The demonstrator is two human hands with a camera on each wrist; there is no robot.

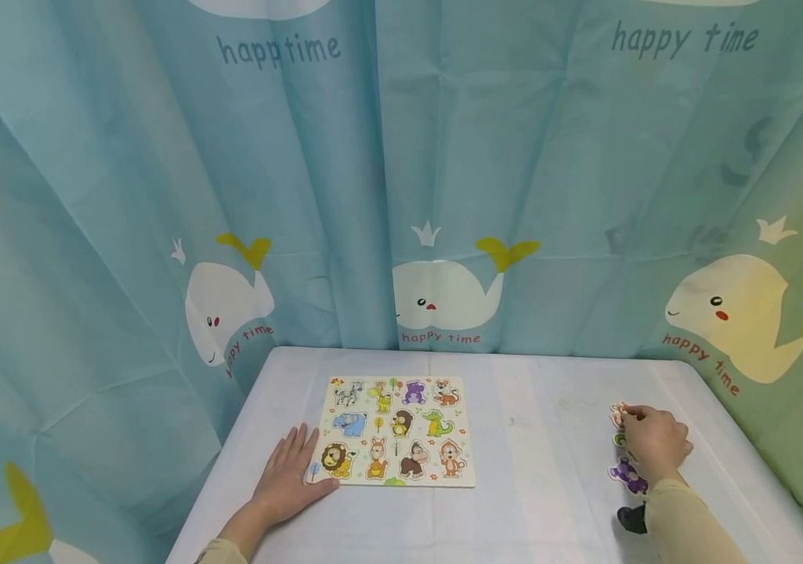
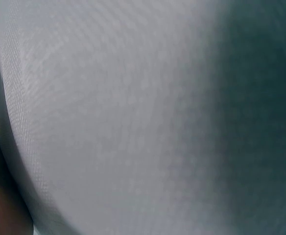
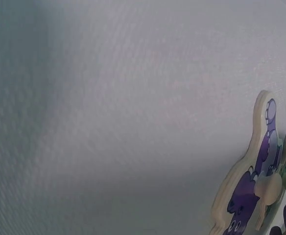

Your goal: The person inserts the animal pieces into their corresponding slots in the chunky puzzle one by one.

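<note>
A flat animal puzzle board [image 1: 388, 423] lies on the white-covered table, left of the middle. My left hand [image 1: 291, 475] rests at the board's lower left corner, fingers extended and thumb along the near edge. At the table's right side my right hand [image 1: 657, 440] pinches an orange-and-white animal puzzle piece [image 1: 616, 416] by its top. Just nearer lie a green puzzle piece [image 1: 620, 443], partly hidden by the hand, and a purple puzzle piece [image 1: 627, 475]. A round wooden knob [image 3: 269, 189] stands up from the purple piece in the right wrist view.
The table [image 1: 535, 470] has a pale cloth and rounded far corners. A blue curtain [image 1: 345, 196] with whale prints hangs right behind it. Beside the right sleeve [image 1: 690, 521] is a small black object [image 1: 631, 518]. Mostly blurred cloth [image 2: 108, 117] fills the left wrist view.
</note>
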